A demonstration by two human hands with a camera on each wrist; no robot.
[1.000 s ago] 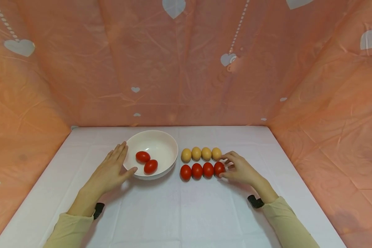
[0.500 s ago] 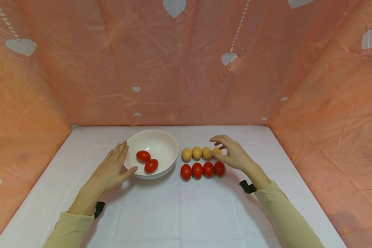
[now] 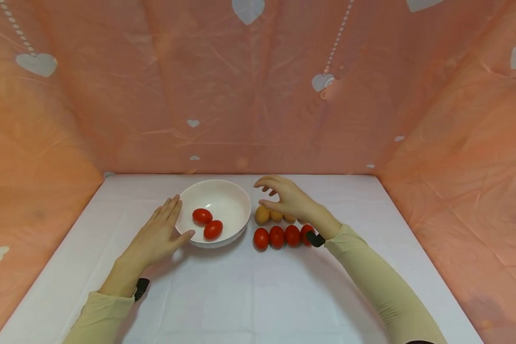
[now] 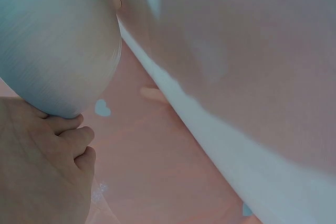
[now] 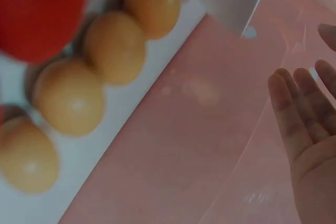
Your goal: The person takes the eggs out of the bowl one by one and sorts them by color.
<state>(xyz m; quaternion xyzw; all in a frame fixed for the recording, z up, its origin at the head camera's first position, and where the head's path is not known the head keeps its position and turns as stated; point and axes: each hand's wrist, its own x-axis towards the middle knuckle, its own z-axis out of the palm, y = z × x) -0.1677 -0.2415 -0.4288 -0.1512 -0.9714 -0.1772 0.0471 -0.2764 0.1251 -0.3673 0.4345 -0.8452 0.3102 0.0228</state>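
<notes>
My left hand [image 3: 156,234] rests against the left side of a white bowl [image 3: 236,205], its fingers straight along the rim and the thumb at the near side. In the bowl lie two red, smooth tomato-like ovals [image 3: 213,230]. My right hand [image 3: 290,198] hovers over a row of yellow egg-shaped pieces [image 3: 262,215], fingers loosely bent and nothing between them. It hides part of that row in the head view; the right wrist view shows several yellow ovals [image 5: 115,48] below the hand. Nearer to me runs a row of several red ovals [image 3: 277,237].
A white cloth [image 3: 223,296] covers the table. Orange sheeting with heart prints [image 3: 249,95] hangs behind and along both sides. Black straps with small devices [image 3: 142,289] sit on the wrists.
My right hand has left the right end of the rows and moved left and farther back, over the yellow pieces toward the bowl. The left hand stays at the bowl.
</notes>
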